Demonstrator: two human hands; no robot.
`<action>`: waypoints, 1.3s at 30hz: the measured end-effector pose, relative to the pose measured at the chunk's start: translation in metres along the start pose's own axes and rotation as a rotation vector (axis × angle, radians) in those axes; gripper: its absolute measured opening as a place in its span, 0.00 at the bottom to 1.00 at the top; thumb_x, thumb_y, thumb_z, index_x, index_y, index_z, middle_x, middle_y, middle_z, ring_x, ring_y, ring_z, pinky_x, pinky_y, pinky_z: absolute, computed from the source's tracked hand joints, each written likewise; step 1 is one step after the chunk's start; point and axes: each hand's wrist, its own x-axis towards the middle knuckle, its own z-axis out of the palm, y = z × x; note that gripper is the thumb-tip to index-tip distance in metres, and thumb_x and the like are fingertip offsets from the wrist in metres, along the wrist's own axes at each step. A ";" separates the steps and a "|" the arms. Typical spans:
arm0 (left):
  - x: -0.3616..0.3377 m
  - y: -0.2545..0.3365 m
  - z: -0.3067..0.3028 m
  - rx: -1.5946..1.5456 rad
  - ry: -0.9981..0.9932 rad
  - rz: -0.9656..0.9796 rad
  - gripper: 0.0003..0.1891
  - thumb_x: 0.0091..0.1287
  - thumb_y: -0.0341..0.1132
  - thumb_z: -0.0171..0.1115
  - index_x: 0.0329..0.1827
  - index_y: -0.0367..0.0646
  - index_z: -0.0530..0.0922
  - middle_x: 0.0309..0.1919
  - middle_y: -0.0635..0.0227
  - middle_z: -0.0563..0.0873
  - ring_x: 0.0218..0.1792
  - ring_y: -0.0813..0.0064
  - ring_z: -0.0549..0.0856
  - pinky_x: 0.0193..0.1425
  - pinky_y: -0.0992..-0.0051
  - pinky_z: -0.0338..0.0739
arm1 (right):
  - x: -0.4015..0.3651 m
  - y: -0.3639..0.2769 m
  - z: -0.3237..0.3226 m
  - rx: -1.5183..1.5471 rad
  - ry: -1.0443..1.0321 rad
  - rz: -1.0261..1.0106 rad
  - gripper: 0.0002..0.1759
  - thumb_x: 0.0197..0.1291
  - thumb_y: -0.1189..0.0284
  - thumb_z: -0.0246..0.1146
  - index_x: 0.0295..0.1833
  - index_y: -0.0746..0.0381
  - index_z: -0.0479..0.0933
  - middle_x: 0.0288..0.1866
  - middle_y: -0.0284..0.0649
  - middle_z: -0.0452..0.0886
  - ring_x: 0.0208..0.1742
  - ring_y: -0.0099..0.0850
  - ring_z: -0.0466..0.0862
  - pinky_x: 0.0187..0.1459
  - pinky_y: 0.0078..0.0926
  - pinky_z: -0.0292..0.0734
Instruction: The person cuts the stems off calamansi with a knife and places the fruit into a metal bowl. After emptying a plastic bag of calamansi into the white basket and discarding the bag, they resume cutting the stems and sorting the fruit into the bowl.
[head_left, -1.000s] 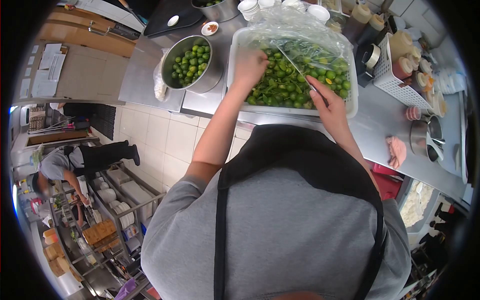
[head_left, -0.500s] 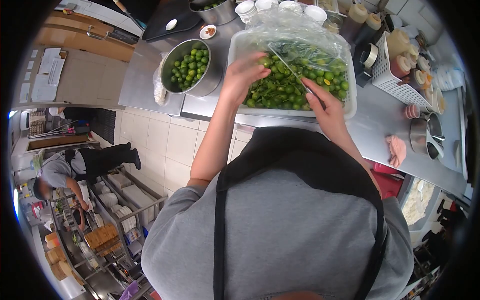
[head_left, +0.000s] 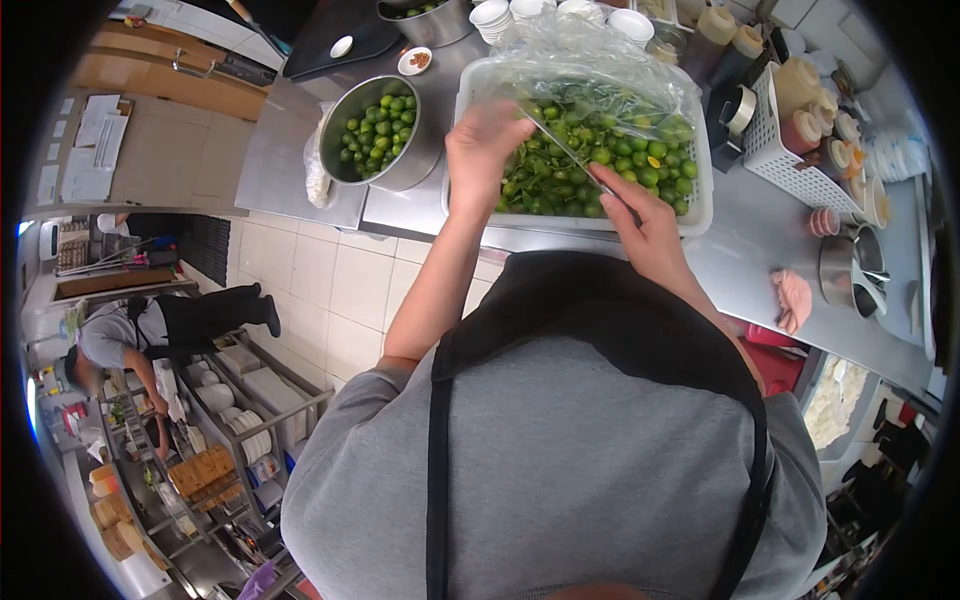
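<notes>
A white tray (head_left: 708,190) lined with clear plastic (head_left: 590,50) holds many small green limes (head_left: 640,160) and some leaves. Over its right half, my right hand (head_left: 640,212) is closed round the handle of a knife (head_left: 565,148), whose blade points up and left. My left hand (head_left: 485,155) is at the tray's left edge near the blade tip, its fingers blurred and bent together; what it holds, if anything, cannot be made out. Left of the tray, a steel pot (head_left: 415,160) contains more green limes (head_left: 380,130).
Behind are white cups (head_left: 490,18), a small dish (head_left: 414,61) and another steel pot (head_left: 430,22). At right stand a white basket of bottles (head_left: 800,180), a pink cloth (head_left: 791,300) and pans (head_left: 845,270). Another person (head_left: 135,330) works at a rack on the left.
My left hand has moved slightly left and down, and its fingers have drawn in. The knife and my right hand have shifted a little left.
</notes>
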 end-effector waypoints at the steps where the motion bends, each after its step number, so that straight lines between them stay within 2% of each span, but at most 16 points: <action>1: -0.002 -0.001 0.003 0.062 -0.005 0.011 0.11 0.55 0.19 0.62 0.41 0.35 0.77 0.35 0.65 0.83 0.36 0.79 0.82 0.43 0.80 0.76 | 0.001 0.000 0.000 -0.034 0.023 -0.016 0.18 0.62 0.72 0.56 0.57 0.59 0.73 0.47 0.44 0.80 0.43 0.32 0.80 0.45 0.24 0.73; 5: -0.016 -0.001 0.020 -0.069 -0.127 -0.068 0.12 0.53 0.24 0.67 0.40 0.35 0.77 0.33 0.69 0.82 0.35 0.80 0.80 0.40 0.81 0.74 | 0.011 0.001 0.000 -0.092 0.062 -0.018 0.17 0.62 0.71 0.56 0.57 0.57 0.73 0.46 0.46 0.80 0.41 0.34 0.80 0.43 0.24 0.73; 8: -0.017 0.001 0.020 -0.090 -0.146 -0.137 0.10 0.56 0.24 0.65 0.40 0.35 0.76 0.34 0.68 0.81 0.37 0.79 0.80 0.43 0.80 0.76 | 0.013 0.001 0.003 -0.072 0.082 -0.041 0.17 0.62 0.71 0.56 0.57 0.57 0.73 0.45 0.46 0.80 0.41 0.35 0.80 0.44 0.25 0.73; 10: -0.013 0.003 0.013 -0.295 -0.207 -0.228 0.09 0.59 0.24 0.62 0.43 0.35 0.77 0.37 0.63 0.82 0.40 0.75 0.81 0.47 0.76 0.77 | 0.013 0.000 0.003 -0.076 0.080 -0.052 0.17 0.62 0.70 0.56 0.57 0.57 0.73 0.45 0.46 0.80 0.41 0.35 0.80 0.44 0.25 0.73; 15: 0.005 0.006 -0.017 -0.425 -0.144 -0.275 0.11 0.61 0.26 0.59 0.45 0.33 0.77 0.41 0.60 0.83 0.41 0.69 0.83 0.53 0.70 0.77 | 0.009 0.005 0.001 -0.098 0.045 -0.048 0.17 0.62 0.70 0.56 0.57 0.58 0.73 0.46 0.46 0.80 0.42 0.36 0.80 0.45 0.26 0.73; 19: 0.032 0.011 -0.062 -0.148 0.178 -0.014 0.12 0.58 0.23 0.61 0.45 0.33 0.77 0.40 0.59 0.83 0.39 0.70 0.83 0.48 0.75 0.78 | 0.003 0.013 -0.003 -0.072 0.029 0.039 0.17 0.62 0.70 0.56 0.57 0.59 0.73 0.46 0.45 0.80 0.42 0.34 0.80 0.45 0.25 0.72; 22: 0.047 0.015 -0.089 0.534 0.443 0.321 0.13 0.52 0.27 0.67 0.40 0.36 0.79 0.34 0.63 0.83 0.34 0.73 0.82 0.40 0.76 0.75 | -0.002 0.021 -0.010 -0.070 0.061 0.087 0.17 0.62 0.69 0.56 0.57 0.59 0.73 0.47 0.44 0.80 0.43 0.32 0.80 0.46 0.24 0.72; 23: 0.051 0.009 -0.093 0.535 0.446 0.322 0.13 0.52 0.27 0.67 0.40 0.36 0.79 0.34 0.63 0.83 0.34 0.73 0.82 0.40 0.76 0.75 | -0.002 0.024 -0.013 -0.089 0.078 0.114 0.17 0.62 0.69 0.56 0.57 0.59 0.73 0.47 0.44 0.80 0.43 0.32 0.80 0.46 0.23 0.72; 25: 0.053 0.007 -0.087 0.955 0.406 0.503 0.12 0.48 0.28 0.68 0.37 0.38 0.81 0.35 0.60 0.84 0.34 0.67 0.83 0.39 0.72 0.75 | -0.003 0.028 -0.015 -0.075 0.100 0.084 0.17 0.62 0.69 0.56 0.57 0.59 0.73 0.48 0.43 0.80 0.44 0.31 0.80 0.46 0.22 0.71; 26: 0.050 -0.002 -0.073 0.884 0.351 0.395 0.10 0.50 0.28 0.67 0.36 0.38 0.82 0.33 0.62 0.85 0.34 0.74 0.82 0.40 0.76 0.75 | -0.002 0.029 -0.016 -0.083 0.113 0.066 0.17 0.62 0.69 0.56 0.57 0.59 0.73 0.48 0.43 0.80 0.44 0.31 0.80 0.46 0.22 0.71; 27: 0.047 -0.008 -0.058 0.913 0.176 0.328 0.10 0.50 0.29 0.67 0.36 0.39 0.82 0.32 0.61 0.85 0.34 0.73 0.83 0.39 0.76 0.75 | -0.002 0.029 -0.017 -0.091 0.125 0.049 0.17 0.62 0.70 0.56 0.57 0.59 0.73 0.48 0.43 0.80 0.44 0.31 0.80 0.46 0.22 0.71; 28: 0.052 -0.031 -0.052 1.001 0.010 0.351 0.10 0.50 0.32 0.68 0.34 0.40 0.82 0.29 0.60 0.84 0.32 0.68 0.83 0.38 0.73 0.76 | -0.002 0.028 -0.016 -0.092 0.125 0.047 0.17 0.62 0.70 0.56 0.57 0.59 0.73 0.48 0.43 0.80 0.44 0.31 0.80 0.46 0.22 0.71; 31: 0.039 -0.046 0.002 1.254 -0.393 -0.020 0.14 0.47 0.42 0.71 0.27 0.41 0.80 0.26 0.58 0.82 0.32 0.58 0.82 0.38 0.64 0.74 | 0.000 0.023 -0.013 -0.076 0.126 0.052 0.17 0.62 0.70 0.56 0.57 0.59 0.73 0.48 0.43 0.80 0.45 0.30 0.80 0.46 0.22 0.71; 35: 0.034 -0.068 0.020 1.359 -0.417 -0.046 0.16 0.47 0.44 0.71 0.29 0.40 0.80 0.27 0.56 0.83 0.33 0.56 0.82 0.40 0.64 0.75 | -0.001 0.022 -0.012 -0.053 0.097 0.074 0.17 0.62 0.71 0.56 0.57 0.59 0.73 0.49 0.43 0.80 0.45 0.30 0.79 0.46 0.21 0.71; 37: 0.039 -0.063 0.013 1.352 -0.486 -0.095 0.17 0.49 0.43 0.70 0.34 0.38 0.80 0.29 0.58 0.83 0.34 0.61 0.82 0.40 0.67 0.76 | -0.002 0.023 -0.013 -0.052 0.105 0.072 0.17 0.62 0.71 0.56 0.57 0.59 0.73 0.48 0.43 0.80 0.45 0.29 0.79 0.46 0.21 0.71; 39: 0.034 -0.050 -0.002 0.671 -0.297 -0.063 0.19 0.51 0.37 0.68 0.43 0.35 0.78 0.29 0.61 0.81 0.37 0.67 0.82 0.39 0.72 0.76 | -0.003 0.025 -0.015 -0.055 0.150 0.041 0.17 0.62 0.71 0.56 0.57 0.59 0.73 0.48 0.42 0.80 0.44 0.29 0.79 0.46 0.21 0.71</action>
